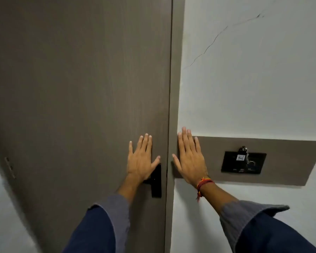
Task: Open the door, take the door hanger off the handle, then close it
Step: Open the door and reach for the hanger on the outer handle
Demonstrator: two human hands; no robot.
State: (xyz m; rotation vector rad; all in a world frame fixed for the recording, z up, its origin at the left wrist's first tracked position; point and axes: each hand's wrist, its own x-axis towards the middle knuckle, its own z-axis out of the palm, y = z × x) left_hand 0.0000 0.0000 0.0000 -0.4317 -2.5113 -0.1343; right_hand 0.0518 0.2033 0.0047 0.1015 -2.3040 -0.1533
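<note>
Against closed door [80, 88]: left hand [140, 161] flat, fingers spread, covering black handle [156, 181]. Right hand [191, 161] flat on panel [281, 161], gripping nothing. Hanger not visible, likely outside. Best next: grip handle, press down, pull steadily.

My left hand [141, 159] lies flat on the door [77, 88], just above the lock plate [156, 183] near its right edge. Right of the frame [173, 106], my right hand [190, 159] lies on a wall panel [281, 161], left of the switch plate [243, 163].
</note>
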